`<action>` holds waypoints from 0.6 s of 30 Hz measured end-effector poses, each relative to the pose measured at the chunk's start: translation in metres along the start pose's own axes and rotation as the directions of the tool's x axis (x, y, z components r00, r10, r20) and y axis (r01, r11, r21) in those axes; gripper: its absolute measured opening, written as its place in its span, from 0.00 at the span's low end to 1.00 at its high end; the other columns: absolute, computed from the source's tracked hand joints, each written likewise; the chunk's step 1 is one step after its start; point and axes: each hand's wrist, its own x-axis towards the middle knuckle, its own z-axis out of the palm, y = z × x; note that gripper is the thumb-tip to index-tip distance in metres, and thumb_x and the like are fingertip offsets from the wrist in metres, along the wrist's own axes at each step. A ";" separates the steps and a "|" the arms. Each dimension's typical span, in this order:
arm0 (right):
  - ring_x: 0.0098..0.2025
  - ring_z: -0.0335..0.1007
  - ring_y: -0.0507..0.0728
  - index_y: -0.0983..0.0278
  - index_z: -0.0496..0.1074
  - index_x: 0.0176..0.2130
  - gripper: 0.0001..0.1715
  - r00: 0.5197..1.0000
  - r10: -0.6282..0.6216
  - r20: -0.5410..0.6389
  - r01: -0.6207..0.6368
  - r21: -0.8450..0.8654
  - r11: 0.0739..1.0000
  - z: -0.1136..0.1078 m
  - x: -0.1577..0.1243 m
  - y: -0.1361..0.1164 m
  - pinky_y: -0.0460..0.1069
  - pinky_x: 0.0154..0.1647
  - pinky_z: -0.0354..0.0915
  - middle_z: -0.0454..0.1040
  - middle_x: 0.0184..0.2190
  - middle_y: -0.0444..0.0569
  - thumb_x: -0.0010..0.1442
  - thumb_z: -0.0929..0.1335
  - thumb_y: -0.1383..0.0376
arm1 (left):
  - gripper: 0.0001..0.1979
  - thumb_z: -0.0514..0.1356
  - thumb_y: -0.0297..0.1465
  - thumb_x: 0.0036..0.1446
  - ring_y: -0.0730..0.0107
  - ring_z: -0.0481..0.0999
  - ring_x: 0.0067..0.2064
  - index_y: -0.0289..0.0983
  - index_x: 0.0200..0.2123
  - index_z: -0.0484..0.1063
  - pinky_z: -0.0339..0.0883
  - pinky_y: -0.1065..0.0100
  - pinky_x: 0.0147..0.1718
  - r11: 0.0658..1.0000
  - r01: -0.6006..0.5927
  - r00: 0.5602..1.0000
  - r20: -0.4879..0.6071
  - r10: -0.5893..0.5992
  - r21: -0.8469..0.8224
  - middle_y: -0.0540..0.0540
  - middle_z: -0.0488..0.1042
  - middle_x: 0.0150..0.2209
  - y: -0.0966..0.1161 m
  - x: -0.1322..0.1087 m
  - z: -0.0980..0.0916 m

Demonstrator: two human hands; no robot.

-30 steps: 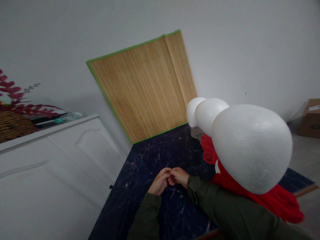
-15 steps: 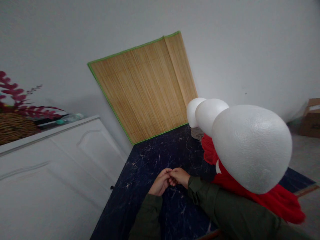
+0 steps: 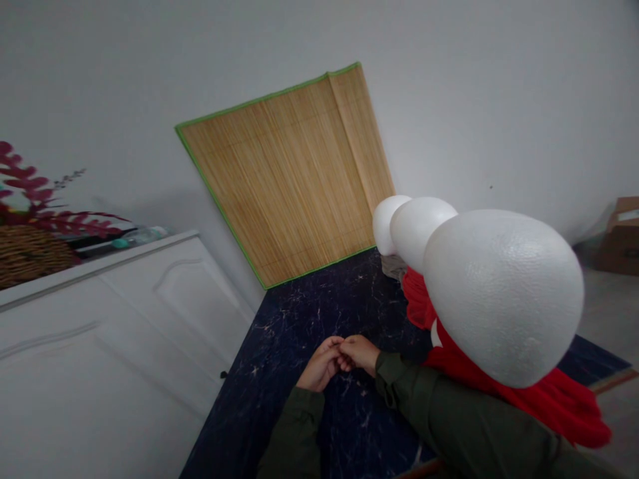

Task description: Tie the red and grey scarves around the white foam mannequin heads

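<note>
Head view: the left hand [image 3: 315, 367] and right hand [image 3: 360, 352] meet, their fingertips touching and bent inward; whether either is closed on something small between them I cannot tell. Below the fingers spreads the dark blue marbled table top [image 3: 294, 319], nearest to both hands; whether they rest on it is unclear. To the right of the fingers, beyond the right wrist, lies bunched red cloth [image 3: 559, 402], apart from them and partly behind the green right sleeve [image 3: 464, 416]. Over that cloth, right of the fingers, looms a large white rounded form [image 3: 504, 293]; two others recede behind it, a middle one [image 3: 417, 226] and a far one [image 3: 383, 226]. Ahead of the fingers, well apart, a green-edged slatted mat [image 3: 294, 186] slopes up against the wall. Left of them stands a white cabinet [image 3: 150, 346].
</note>
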 end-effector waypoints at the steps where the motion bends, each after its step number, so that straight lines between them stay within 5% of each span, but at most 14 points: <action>1: 0.13 0.59 0.46 0.67 0.62 0.18 0.12 1.000 -0.002 -0.003 0.002 -0.008 1.000 0.000 0.000 0.000 0.42 0.17 0.58 0.64 0.12 0.41 0.49 0.58 0.72 | 0.10 0.59 0.26 0.46 0.74 0.64 0.19 0.35 0.34 0.63 0.59 0.71 0.22 1.000 0.003 1.000 0.002 -0.003 0.001 0.54 0.63 0.17 0.000 0.000 0.000; 8: 0.17 0.61 0.48 0.67 0.62 0.22 0.12 0.996 -0.083 -0.044 0.074 -0.184 0.980 0.002 0.002 0.005 0.44 0.21 0.61 0.65 0.16 0.43 0.52 0.56 0.72 | 0.09 0.58 0.25 0.45 0.74 0.65 0.18 0.35 0.33 0.64 0.59 0.71 0.20 1.000 0.000 1.000 0.006 0.000 -0.010 0.53 0.65 0.17 -0.001 0.002 -0.004; 12: 0.30 0.68 0.54 0.68 0.68 0.34 0.11 0.978 -0.198 -0.065 0.160 -0.377 0.912 0.006 -0.024 -0.005 0.49 0.35 0.63 0.72 0.27 0.51 0.50 0.60 0.71 | 0.12 0.59 0.23 0.42 0.71 0.71 0.27 0.35 0.34 0.65 0.63 0.70 0.25 0.999 -0.021 1.000 -0.012 0.021 -0.037 0.47 0.72 0.30 -0.001 0.002 -0.007; 14: 0.43 0.66 0.59 0.69 0.67 0.43 0.21 0.952 -0.305 -0.002 0.258 -0.532 0.807 0.007 -0.058 -0.012 0.52 0.46 0.60 0.71 0.40 0.57 0.46 0.65 0.68 | 0.12 0.59 0.24 0.43 0.68 0.73 0.35 0.35 0.35 0.65 0.65 0.69 0.32 0.999 -0.011 1.000 -0.020 0.010 -0.046 0.43 0.73 0.37 0.001 0.001 -0.008; 15: 0.48 0.63 0.61 0.69 0.64 0.48 0.29 0.920 -0.380 0.099 0.350 -0.647 0.678 0.006 -0.080 -0.013 0.53 0.49 0.58 0.68 0.45 0.58 0.45 0.67 0.65 | 0.12 0.59 0.24 0.44 0.66 0.73 0.39 0.35 0.35 0.65 0.65 0.68 0.35 0.999 -0.001 1.000 -0.026 0.000 -0.044 0.42 0.72 0.40 0.002 0.001 -0.007; 18: 0.48 0.64 0.57 0.60 0.64 0.51 0.26 0.748 -0.483 0.455 0.635 -0.702 0.323 -0.012 -0.148 0.001 0.49 0.49 0.59 0.68 0.47 0.51 0.52 0.64 0.57 | 0.14 0.59 0.27 0.45 0.64 0.72 0.42 0.35 0.38 0.64 0.65 0.65 0.38 1.000 -0.016 0.997 -0.071 0.017 0.010 0.40 0.71 0.44 0.004 -0.002 -0.002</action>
